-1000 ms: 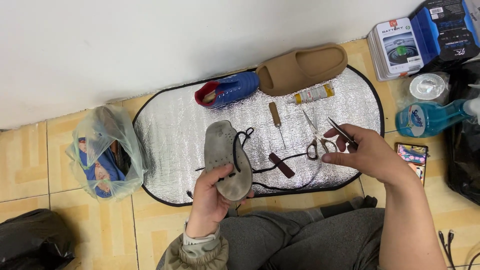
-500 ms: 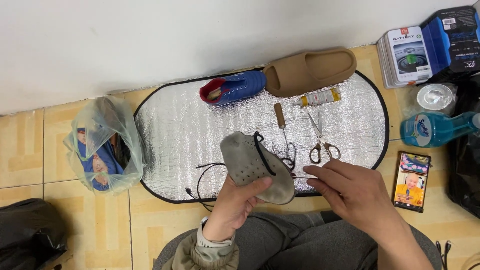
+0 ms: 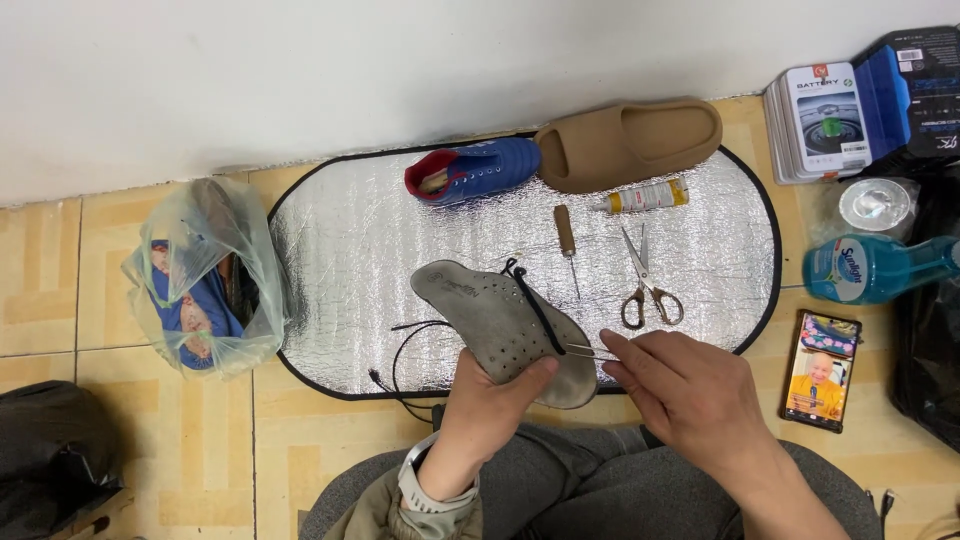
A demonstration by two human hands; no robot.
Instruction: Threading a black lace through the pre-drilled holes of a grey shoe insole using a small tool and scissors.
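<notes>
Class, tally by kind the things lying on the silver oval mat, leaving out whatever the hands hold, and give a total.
Footwear: 2, a blue sneaker with red lining and a tan foam slipper
Cutting tools: 1, steel scissors
Piercing tools: 1, a wooden-handled awl
Glue tubes: 1, a small yellow-labelled tube
Total: 5

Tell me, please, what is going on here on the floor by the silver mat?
A person sits at the edge of a silver mat. The left hand holds up a grey perforated insole with a black lace running across it. The right hand pinches a thin metal tool at the insole's edge. On the mat lie scissors, an awl, a glue tube, a blue shoe and a brown slipper.
</notes>
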